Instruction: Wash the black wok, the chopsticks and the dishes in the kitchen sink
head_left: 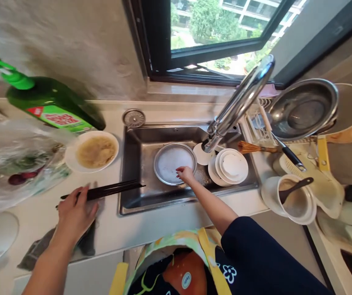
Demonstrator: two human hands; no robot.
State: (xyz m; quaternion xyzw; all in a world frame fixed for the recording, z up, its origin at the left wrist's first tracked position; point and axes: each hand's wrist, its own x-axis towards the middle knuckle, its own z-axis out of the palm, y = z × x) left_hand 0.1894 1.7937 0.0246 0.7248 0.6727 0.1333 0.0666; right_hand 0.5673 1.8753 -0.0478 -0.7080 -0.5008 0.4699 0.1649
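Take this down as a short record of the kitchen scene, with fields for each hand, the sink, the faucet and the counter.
Left hand: holds dark chopsticks above the counter
Right hand: touches a round steel dish
Sink: stainless steel sink, with the dish and white plates inside
Faucet: chrome faucet, arching over the sink
Counter: green dish soap bottle, white plate of beige food

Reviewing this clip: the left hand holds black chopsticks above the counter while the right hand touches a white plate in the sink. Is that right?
No: the head view shows the right hand touching a round steel dish in the sink, not a white plate. The rest stands.
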